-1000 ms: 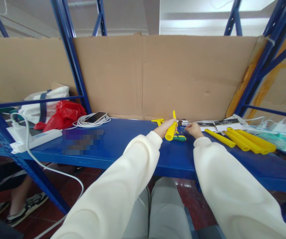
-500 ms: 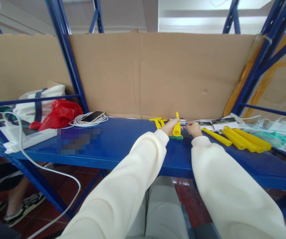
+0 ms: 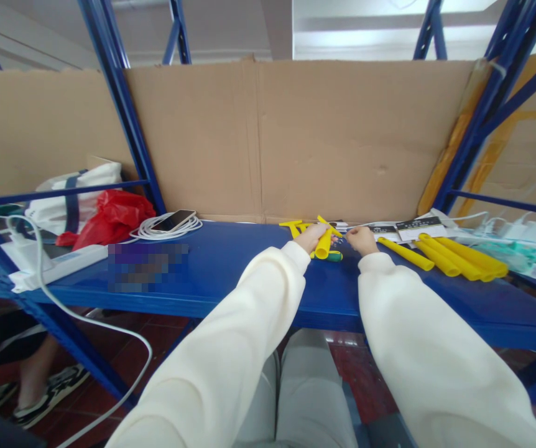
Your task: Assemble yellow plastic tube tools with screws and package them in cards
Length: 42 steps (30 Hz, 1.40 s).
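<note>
My left hand (image 3: 310, 237) is closed around a yellow T-shaped plastic piece (image 3: 323, 246), its round hollow end facing me and its crossbar at the far end. Just right of it, my right hand (image 3: 362, 240) has curled fingers close to the crossbar; whatever they pinch is too small or hidden to make out. Under the held piece lies a green-and-yellow handle (image 3: 335, 256), perhaps a screwdriver's. Beyond my left hand, more yellow T-shaped pieces (image 3: 290, 226) rest on the blue shelf (image 3: 221, 261). A yellow tapered tube (image 3: 408, 255) lies right of my right hand.
Several more yellow tubes (image 3: 468, 258) lie to the right, near black-and-white cards (image 3: 420, 229) and white chargers (image 3: 526, 233). At left are a phone (image 3: 178, 219) on a coiled white cable, a red bag (image 3: 121, 214) and a power strip (image 3: 76, 261). Cardboard (image 3: 319, 137) closes the back.
My left hand has shifted slightly left with the yellow piece, whose crossbar has turned and now shows more of its length. My right hand stays nearly in place, fingers still curled.
</note>
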Available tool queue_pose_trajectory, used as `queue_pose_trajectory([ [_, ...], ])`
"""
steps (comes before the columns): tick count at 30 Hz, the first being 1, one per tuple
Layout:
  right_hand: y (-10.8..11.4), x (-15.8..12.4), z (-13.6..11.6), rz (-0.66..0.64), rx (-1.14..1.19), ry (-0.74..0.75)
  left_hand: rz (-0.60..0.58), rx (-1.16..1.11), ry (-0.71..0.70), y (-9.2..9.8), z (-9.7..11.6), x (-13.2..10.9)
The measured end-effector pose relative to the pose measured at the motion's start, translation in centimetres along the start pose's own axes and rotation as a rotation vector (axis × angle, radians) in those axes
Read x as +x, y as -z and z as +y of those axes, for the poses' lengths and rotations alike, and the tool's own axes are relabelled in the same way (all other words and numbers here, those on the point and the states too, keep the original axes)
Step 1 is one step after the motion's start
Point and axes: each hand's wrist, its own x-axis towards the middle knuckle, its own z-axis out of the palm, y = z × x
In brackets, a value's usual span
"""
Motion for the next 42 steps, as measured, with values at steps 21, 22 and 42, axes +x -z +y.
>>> queue_pose_trajectory([
  [21, 2.2, -1.8, -1.8, -0.374, 0.133, 0.310, 0.394, 0.558, -0.236, 12.7, -2.2, -5.9],
  [22, 2.1, -2.1, -2.0, -0.447, 0.106, 0.376, 0.382, 0.563, -0.215, 12.6, -2.1, -5.9],
  [42, -0.9, -5.5, -5.0, -0.135, -0.366, 0.526, 0.172, 0.581, -0.183, 11.7, -1.8, -7.2],
])
